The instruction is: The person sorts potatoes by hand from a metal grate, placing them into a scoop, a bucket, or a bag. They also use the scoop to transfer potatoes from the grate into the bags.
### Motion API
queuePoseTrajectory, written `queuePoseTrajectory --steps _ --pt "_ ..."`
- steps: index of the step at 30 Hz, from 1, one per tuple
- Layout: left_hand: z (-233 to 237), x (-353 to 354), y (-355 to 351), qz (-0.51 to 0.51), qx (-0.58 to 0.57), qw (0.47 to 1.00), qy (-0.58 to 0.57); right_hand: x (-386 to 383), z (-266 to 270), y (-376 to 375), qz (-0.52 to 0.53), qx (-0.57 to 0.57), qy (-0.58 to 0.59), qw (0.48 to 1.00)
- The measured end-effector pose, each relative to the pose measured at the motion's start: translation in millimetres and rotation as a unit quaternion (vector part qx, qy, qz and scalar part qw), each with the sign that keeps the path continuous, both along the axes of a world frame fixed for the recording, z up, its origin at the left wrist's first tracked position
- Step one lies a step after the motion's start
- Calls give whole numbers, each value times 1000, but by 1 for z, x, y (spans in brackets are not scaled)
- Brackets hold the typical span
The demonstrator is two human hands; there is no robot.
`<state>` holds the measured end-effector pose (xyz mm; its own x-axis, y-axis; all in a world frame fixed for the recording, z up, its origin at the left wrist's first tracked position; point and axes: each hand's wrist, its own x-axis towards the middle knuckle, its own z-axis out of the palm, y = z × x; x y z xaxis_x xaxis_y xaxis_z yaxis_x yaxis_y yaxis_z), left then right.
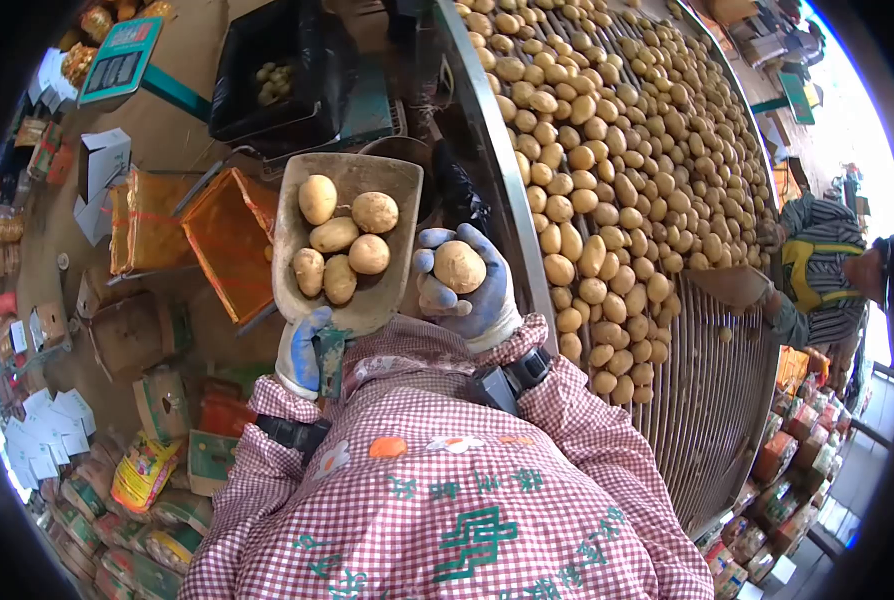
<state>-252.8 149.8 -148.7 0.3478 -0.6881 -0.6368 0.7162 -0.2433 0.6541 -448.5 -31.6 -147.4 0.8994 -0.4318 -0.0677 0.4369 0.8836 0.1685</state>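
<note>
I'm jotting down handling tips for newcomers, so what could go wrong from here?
If the gloved left hand tilts the scoop, some of its six loose potatoes might roll over the rim. The single potato in the gloved right hand could slip and drop beside the slatted sorting table.

Brown floor (77,250); white cartons (51,432) stacked left. Bright daylight enters at the right edge, above pale wall panels (872,405).
</note>
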Motion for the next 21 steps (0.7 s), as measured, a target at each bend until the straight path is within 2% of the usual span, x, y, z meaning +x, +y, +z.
queuePoseTrajectory --steps 3,4,5,7,9,11,12,13,15,16,17,19,20,21 --pt "0 15 2 24 -16 999 20 20 9 -1 1 -27 73 997" --pt "2 24 6 -16 11 1000 1 33 21 1 -15 -87 170 981" --pt "4 35 11 -54 40 998 -18 47 37 6 -32 -149 260 954" --pt "-22 50 20 -61 -32 996 -51 72 49 8 -1 -308 326 894" --pt "-23 63 24 -25 -71 996 37 97 63 11 36 -426 387 817" --pt "-17 76 34 -105 -61 978 -172 112 63 12 38 -529 356 769" --pt "-15 81 37 -90 -62 978 -179 118 66 7 33 -622 371 688" --pt "-11 84 37 -34 -43 990 -133 126 81 5 2 -652 388 652" --pt "-7 97 38 76 -11 996 -37 129 79 -12 -77 -801 433 407" --pt "-12 113 40 102 -5 990 98 128 75 -22 -107 -805 465 351" --pt "-15 122 45 113 -9 989 94 123 69 -33 -138 -805 495 295" --pt "1 147 45 182 13 981 72 99 60 -55 -133 -803 555 170" --pt "-11 163 52 194 35 980 26 80 51 -67 -119 -788 586 149" --pt "4 180 53 203 58 977 13 58 41 -77 -104 -770 617 128"
